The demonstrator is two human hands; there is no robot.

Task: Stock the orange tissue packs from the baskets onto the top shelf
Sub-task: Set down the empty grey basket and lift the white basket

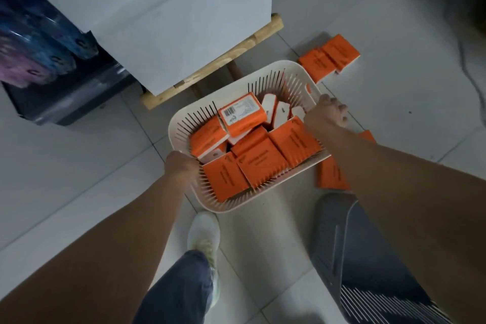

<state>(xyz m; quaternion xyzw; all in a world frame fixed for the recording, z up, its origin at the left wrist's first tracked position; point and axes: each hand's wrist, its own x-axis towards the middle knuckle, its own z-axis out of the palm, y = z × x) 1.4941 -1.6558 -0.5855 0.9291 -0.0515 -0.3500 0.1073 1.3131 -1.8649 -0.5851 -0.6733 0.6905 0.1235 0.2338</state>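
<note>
Grips slatted white plastic basket with left hand and right hand.
Heaped with blocky orange tissue packs.

Pale tiled floor. Orange tissue packs clustered upper right, touching. Further orange packs right of centre, partly hidden. Grey slatted basket lower right. Wooden stand upper centre. Dark bin left. White basket centre, floor contact unclear.
</note>
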